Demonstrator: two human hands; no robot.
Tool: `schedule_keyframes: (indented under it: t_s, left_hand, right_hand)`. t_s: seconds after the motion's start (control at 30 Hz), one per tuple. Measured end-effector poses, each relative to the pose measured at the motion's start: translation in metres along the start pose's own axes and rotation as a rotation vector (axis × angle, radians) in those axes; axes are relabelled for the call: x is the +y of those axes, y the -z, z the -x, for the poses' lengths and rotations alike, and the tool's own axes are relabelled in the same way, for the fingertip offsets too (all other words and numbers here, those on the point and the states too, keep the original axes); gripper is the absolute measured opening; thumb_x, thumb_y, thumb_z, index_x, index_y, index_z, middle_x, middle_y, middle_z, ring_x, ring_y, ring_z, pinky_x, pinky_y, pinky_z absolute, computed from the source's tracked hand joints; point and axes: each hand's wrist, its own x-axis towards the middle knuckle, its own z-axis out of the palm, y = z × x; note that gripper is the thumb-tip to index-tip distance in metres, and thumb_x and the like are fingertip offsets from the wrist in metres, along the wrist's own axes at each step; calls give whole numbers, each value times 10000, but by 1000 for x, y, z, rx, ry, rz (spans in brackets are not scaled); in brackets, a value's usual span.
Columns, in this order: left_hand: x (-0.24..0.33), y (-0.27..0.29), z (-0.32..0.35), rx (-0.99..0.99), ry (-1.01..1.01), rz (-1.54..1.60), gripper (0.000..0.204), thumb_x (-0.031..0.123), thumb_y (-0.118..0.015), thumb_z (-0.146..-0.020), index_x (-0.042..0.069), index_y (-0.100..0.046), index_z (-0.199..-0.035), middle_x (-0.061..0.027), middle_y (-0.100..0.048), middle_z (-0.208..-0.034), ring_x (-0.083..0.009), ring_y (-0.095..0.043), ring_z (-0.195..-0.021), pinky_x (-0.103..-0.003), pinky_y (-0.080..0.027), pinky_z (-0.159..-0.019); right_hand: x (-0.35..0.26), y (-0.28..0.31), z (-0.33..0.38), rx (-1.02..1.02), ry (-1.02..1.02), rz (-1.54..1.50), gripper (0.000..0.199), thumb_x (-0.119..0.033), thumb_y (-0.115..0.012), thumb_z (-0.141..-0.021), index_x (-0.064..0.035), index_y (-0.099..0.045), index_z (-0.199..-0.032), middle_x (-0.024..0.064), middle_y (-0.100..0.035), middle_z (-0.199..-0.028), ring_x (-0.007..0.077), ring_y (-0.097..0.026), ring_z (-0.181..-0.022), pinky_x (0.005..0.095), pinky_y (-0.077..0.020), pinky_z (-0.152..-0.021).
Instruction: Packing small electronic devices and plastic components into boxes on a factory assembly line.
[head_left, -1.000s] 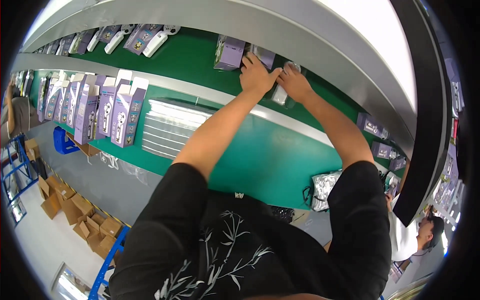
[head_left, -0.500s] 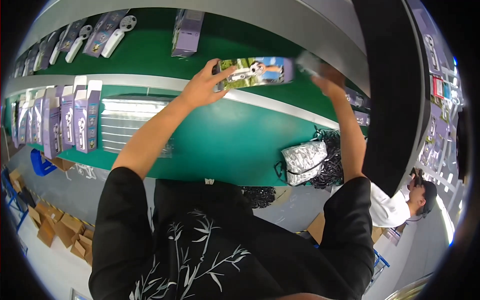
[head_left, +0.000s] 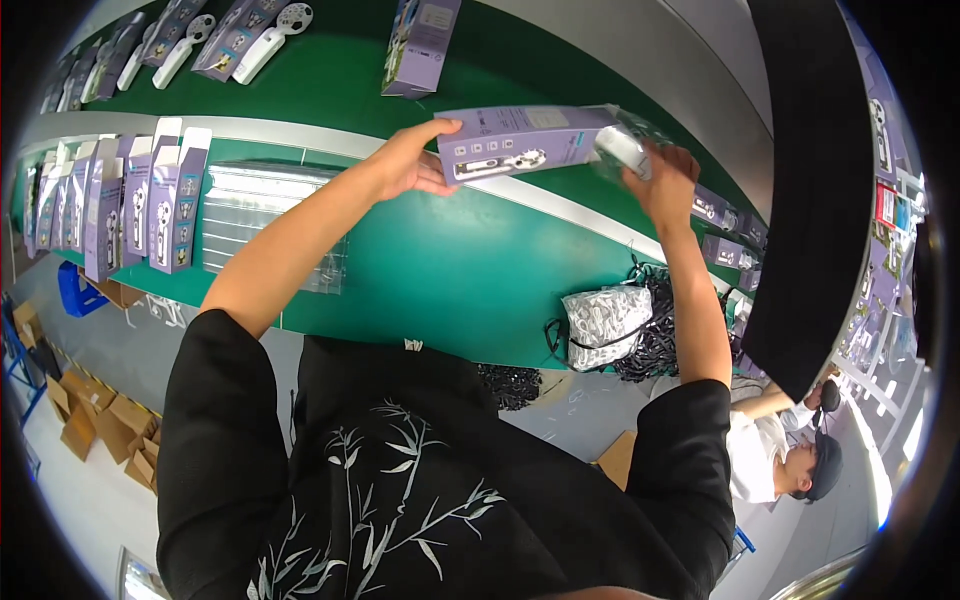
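A long purple printed box (head_left: 520, 140) lies level in the air above the green workbench. My left hand (head_left: 415, 160) is closed on its left end, thumb on the top edge and fingers below. At the box's right end, my right hand (head_left: 665, 180) grips a white rounded item in a clear plastic bag (head_left: 624, 150). The bagged item meets the box's end; whether part of it is inside, I cannot tell. Behind the box, another purple box (head_left: 420, 50) stands on the dark green surface.
Opened purple boxes (head_left: 175, 200) stand at the left, beside clear plastic trays (head_left: 265, 215). White devices with football-patterned heads (head_left: 265, 45) rest with boxes at the far left. A silvery bag (head_left: 608, 325) and black straps (head_left: 655, 345) lie front right. A co-worker (head_left: 770, 455) is beyond the black panel (head_left: 815, 180).
My left hand has turned the box from its picture side to a purple side. My right hand has brought the bagged white item against the box's right end.
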Motion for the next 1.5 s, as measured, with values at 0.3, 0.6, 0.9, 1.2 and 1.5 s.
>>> schedule_keyframes:
  t_s: [0.3,0.6,0.9,1.2,1.5]
  left_hand:
    - [11,-22,-35,-109,338,-95,856,689,-491,-839,60,-400,-1413,-309,-564,-1198,-342,-663,-963,-412,-572,-863]
    - [40,-66,-89,746,-917,-1516,933,640,-672,-769,35,-386,-1419,-284,-514,-1303,-395,-516,-1226,-485,-474,-985]
    - [39,6,-29,332,-544,-702,1001,529,-849,-611,35,-450,-1384,-199,-628,-1185,-336,-605,-1110,-361,-479,-962]
    - [-35,210,218,260,-353,103,780,308,-750,-830,-43,-371,-1415,-155,-551,-1305,-215,-576,-1156,-359,-464,-999]
    - [-119,270,248,181,-358,433,1125,549,-856,-617,-12,-337,-1443,-117,-572,-1277,-204,-597,-1148,-346,-508,-968]
  right_hand:
    - [-2,8,-24,-227,338,-172,460,-207,-768,-654,-96,-642,-1083,97,-599,-957,303,-552,-1026,434,-405,-982]
    - [158,-114,92,-327,-93,-98,288,-69,-647,-714,8,-672,-989,213,-636,-1134,414,-574,-1094,469,-461,-962]
    - [-245,-64,52,-881,-421,-1567,291,-261,-560,-970,-55,-669,-1145,73,-702,-1007,166,-653,-892,304,-522,-760]
    - [-431,-34,15,-943,-378,-1882,361,-325,-595,-975,19,-695,-930,49,-674,-782,122,-600,-699,282,-492,-653]
    - [-315,-16,-50,-255,-819,-1412,534,-332,-582,-937,-107,-414,-482,10,-413,-466,134,-405,-432,315,-315,-446]
